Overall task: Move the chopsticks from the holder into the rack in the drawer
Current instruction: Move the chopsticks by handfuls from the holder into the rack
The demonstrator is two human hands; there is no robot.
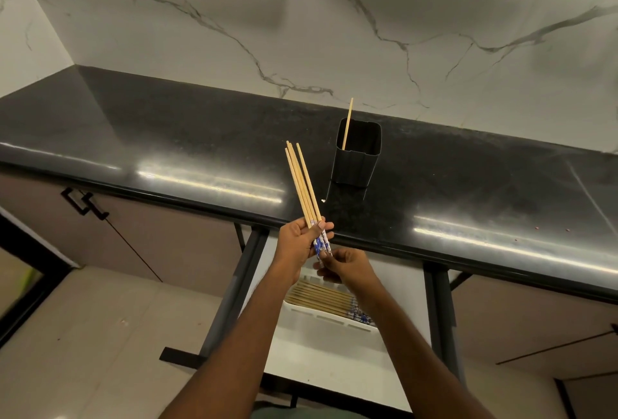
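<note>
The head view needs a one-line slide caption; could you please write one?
Left hand holds a bundle of wooden chopsticks above the open drawer's white rack; one remains in the black holder.

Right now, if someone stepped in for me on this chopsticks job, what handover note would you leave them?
Left hand: shut on a bunch of chopsticks, tips pointing up over the counter edge.
Right hand: fingers at the patterned ends of that bunch, just above the open drawer.
Holder: upright on the black counter, one chopstick left in it.
Rack: in the drawer, already holding a row of chopsticks.
Left to do: lay the bunch in the rack, then fetch the last one.
</note>
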